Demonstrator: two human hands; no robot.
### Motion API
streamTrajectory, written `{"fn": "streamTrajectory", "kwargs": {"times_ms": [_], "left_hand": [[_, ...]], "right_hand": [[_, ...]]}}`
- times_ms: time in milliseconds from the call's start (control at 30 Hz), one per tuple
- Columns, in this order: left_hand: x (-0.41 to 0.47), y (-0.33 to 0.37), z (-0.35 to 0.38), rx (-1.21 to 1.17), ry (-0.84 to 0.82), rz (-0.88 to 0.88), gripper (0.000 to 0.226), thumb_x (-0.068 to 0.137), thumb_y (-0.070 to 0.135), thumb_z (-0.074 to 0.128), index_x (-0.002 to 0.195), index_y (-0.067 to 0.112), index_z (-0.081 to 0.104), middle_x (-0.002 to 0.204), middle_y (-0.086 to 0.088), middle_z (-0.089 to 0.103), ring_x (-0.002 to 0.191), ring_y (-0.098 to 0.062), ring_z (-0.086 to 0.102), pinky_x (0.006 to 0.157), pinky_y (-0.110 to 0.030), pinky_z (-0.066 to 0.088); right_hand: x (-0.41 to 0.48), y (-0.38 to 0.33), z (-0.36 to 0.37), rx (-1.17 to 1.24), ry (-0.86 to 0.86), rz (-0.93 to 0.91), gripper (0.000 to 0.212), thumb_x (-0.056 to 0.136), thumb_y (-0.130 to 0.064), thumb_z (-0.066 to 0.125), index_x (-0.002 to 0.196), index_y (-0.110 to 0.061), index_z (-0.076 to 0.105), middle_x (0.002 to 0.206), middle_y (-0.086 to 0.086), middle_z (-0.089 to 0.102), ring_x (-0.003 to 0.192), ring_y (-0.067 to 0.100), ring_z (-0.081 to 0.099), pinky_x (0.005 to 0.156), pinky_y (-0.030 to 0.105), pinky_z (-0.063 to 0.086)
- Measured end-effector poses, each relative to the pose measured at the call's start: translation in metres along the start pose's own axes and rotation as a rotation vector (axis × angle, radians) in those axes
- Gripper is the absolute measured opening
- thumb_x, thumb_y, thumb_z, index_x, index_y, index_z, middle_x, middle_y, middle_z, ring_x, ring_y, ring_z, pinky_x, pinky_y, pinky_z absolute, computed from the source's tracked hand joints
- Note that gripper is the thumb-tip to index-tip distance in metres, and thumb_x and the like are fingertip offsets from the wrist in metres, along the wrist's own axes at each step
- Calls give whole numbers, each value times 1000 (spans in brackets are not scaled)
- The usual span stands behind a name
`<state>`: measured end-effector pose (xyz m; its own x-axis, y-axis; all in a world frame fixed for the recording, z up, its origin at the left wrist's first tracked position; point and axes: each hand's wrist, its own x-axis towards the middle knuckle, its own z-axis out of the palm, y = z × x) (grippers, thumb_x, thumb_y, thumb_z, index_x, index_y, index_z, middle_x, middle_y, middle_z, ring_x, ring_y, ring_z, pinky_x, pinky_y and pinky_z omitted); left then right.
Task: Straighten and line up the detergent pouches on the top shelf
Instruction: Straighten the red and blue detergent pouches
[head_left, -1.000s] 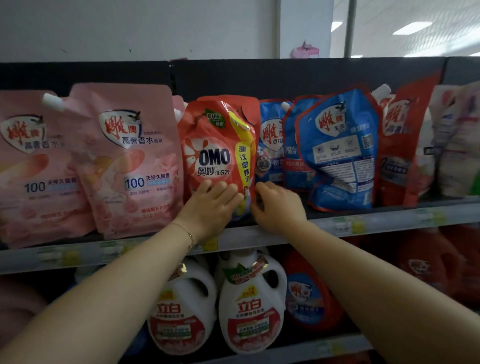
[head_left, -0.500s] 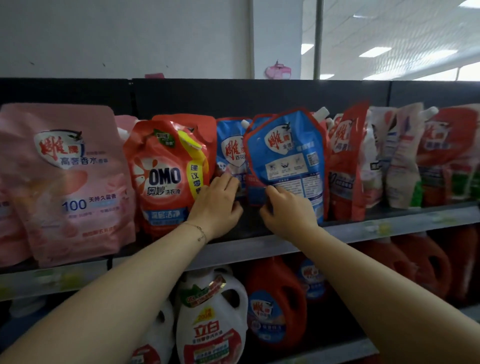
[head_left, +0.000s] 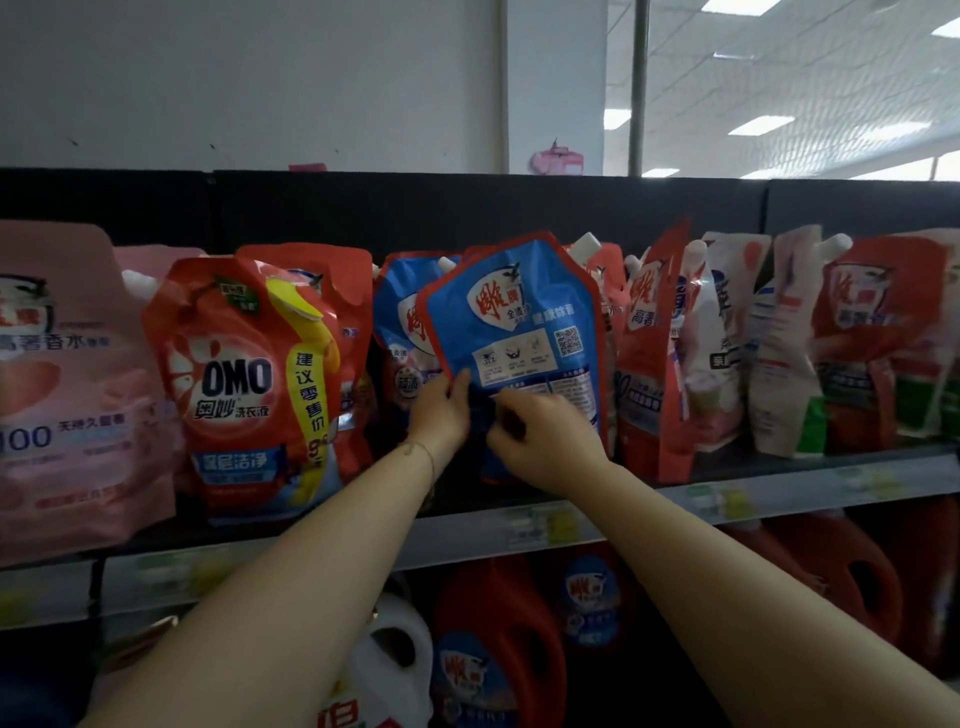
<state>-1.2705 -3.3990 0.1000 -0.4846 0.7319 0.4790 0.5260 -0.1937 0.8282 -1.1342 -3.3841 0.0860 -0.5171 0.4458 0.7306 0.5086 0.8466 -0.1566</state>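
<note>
**Detergent pouches on the top shelf, both hands on a blue one**

Detergent pouches stand in a crowded row along the top shelf (head_left: 810, 480), which crosses the middle of the frame from left to right. At the centre a blue pouch (head_left: 519, 322) with a red border sits in front of the row. It is tilted, with its top leaning toward the right of the frame.

The left hand (head_left: 441, 410) pinches the lower left edge of this pouch between thumb and fingers. A thin bracelet (head_left: 423, 460) circles that wrist. The right hand (head_left: 545, 441) is just beside it, with its fingers curled onto the lower front of the same pouch and gripping it. The two hands nearly touch.

Behind the held pouch, toward the left, a second blue pouch (head_left: 397, 317) shows partly. Left of that stands a red pouch marked OMO (head_left: 239, 379) with a yellow strip, upright and facing forward. A large pink pouch (head_left: 67, 395) fills the left edge of the frame.

To the right of the centre, red pouches (head_left: 649, 364) and white pouches (head_left: 727, 332) lean at different angles, several turned sideways and overlapping one another. Another red pouch (head_left: 862, 332) stands near the right edge.

Blurred price labels (head_left: 550, 525) line the front rim of the shelf. On the shelf below, at the bottom of the frame, stand red jugs (head_left: 498, 623) and a white jug (head_left: 400, 660).
</note>
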Motion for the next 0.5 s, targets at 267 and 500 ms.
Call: {"fn": "streamTrajectory", "kwargs": {"times_ms": [267, 500], "left_hand": [[13, 13, -8, 154, 143, 104, 30, 103, 22, 36, 82, 5, 49, 85, -9, 51, 83, -23, 50, 66, -23, 29], [21, 20, -12, 206, 159, 90, 32, 104, 25, 33, 83, 7, 50, 92, -17, 58, 92, -30, 55, 71, -26, 32]], "right_hand": [[19, 7, 4, 279, -58, 99, 12, 83, -23, 62, 76, -17, 53, 71, -1, 57, 70, 22, 56, 65, 38, 48], [26, 5, 4, 382, -48, 115, 18, 83, -22, 63, 70, -17, 51, 68, 1, 58, 68, 21, 56, 65, 39, 48]]}}
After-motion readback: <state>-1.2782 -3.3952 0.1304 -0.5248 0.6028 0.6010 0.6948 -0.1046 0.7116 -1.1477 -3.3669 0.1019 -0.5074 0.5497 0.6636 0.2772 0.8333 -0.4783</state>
